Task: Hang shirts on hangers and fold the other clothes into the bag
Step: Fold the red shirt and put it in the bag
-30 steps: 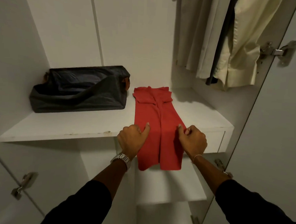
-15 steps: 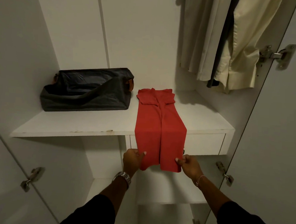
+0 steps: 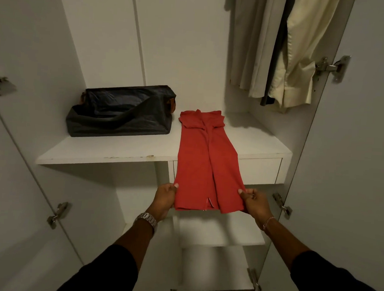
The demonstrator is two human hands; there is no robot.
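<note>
— Where's the red garment [image 3: 204,159]?
— Folded into a long strip, its collar end on the shelf [image 3: 118,151], just right of the dark bag [image 3: 121,114]; the lower end hangs past the shelf's front edge.
— And the hands?
— The left hand [image 3: 164,198] pinches the hem's left corner, the right hand [image 3: 254,202] pinches the right corner, fingers curled on cloth. Pale shirts [image 3: 282,49] hang above the shelf's right end.

The garment [image 3: 204,159] lies on the shelf [image 3: 109,151], right of the bag [image 3: 121,113], overhanging the front edge.
</note>
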